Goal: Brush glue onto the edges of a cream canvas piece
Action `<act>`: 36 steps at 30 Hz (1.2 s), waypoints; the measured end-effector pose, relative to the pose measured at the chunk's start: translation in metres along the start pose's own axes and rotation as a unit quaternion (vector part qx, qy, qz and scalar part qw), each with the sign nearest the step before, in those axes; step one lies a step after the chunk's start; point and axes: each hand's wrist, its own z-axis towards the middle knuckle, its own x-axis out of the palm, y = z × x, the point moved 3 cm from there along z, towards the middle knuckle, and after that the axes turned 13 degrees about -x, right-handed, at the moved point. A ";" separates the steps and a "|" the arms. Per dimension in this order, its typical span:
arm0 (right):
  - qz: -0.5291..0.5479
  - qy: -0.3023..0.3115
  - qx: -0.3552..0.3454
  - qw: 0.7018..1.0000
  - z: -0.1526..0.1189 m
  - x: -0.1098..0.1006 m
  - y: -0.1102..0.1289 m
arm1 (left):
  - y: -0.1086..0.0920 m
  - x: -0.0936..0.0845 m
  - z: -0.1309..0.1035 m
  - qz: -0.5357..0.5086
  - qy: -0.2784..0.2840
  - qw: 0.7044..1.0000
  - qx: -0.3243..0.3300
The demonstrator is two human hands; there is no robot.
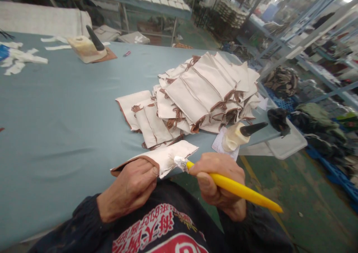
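A cream fabric piece with brown edging (179,149) lies at the near edge of the blue-grey table (69,122). My left hand (131,187) is closed on its brown-edged side, pinching it. In my right hand (219,182) is a yellow-handled brush (240,187). Its white-coated bristles touch the cream surface near the right end of the piece. Just beyond my hands sits a large heap of similar cream pieces with brown edges and strings (198,89). Right of the heap stands a cream container with a black stick (233,136), tilted on a pale sheet.
Another yellowed container with a black handle (86,48) stands at the table's far left, near white strips (22,59) and a small pink item (127,53). A tray (289,141) and blue crates (321,160) are at right. Shelving lies beyond.
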 end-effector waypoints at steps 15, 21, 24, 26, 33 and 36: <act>0.038 -0.057 0.135 0.988 -0.024 0.006 -0.013 | 0.002 0.006 0.007 -0.097 0.001 0.994 -0.043; 0.014 -0.064 0.216 0.974 -0.041 0.000 -0.019 | 0.003 0.013 0.007 -0.105 0.006 0.993 -0.055; -0.058 -0.067 0.154 0.984 -0.034 0.000 -0.003 | 0.003 0.015 0.008 -0.104 0.017 0.993 -0.056; -0.050 -0.046 0.117 0.991 -0.028 0.008 0.009 | 0.004 0.017 0.009 -0.104 0.035 0.993 -0.052; -0.069 -0.074 0.159 0.982 -0.036 0.004 0.016 | 0.005 0.015 0.005 -0.112 0.038 0.992 -0.040; -0.088 -0.102 0.173 0.976 -0.038 -0.001 0.014 | 0.005 0.013 0.001 -0.119 0.038 0.991 -0.055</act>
